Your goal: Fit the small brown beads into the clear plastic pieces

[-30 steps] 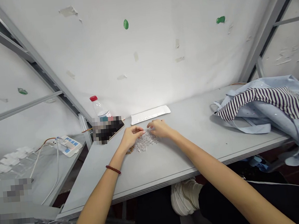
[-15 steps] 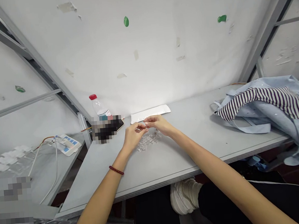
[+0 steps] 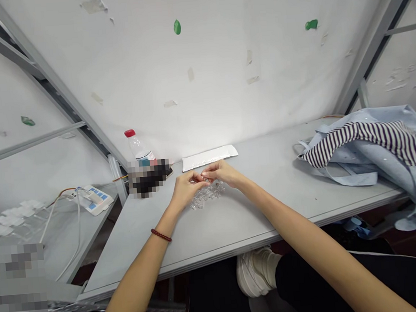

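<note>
My left hand (image 3: pixel 188 188) and my right hand (image 3: pixel 224 173) meet over the grey table (image 3: pixel 231 226), fingertips pinched together. Whatever lies between the fingertips is too small to make out. Just below and partly behind the hands is a loose pile of small clear plastic pieces (image 3: pixel 203 197) on the tabletop. A flat white packet (image 3: pixel 210 157) lies beyond the fingers, near the wall. Around my left wrist is a dark red bead bracelet (image 3: pixel 161 235).
A red-capped bottle (image 3: pixel 138 148) stands at the back left beside a blurred dark object (image 3: pixel 150 179). Light blue cloth with a striped band (image 3: pixel 369 145) covers the right end. On a lower left surface sit a power strip (image 3: pixel 94 199) and clear white-topped containers (image 3: pixel 15 221).
My fingertips have drawn slightly closer together, the right fingers curling down toward the left. The pile and the other things stay in place; the view has shifted slightly.
</note>
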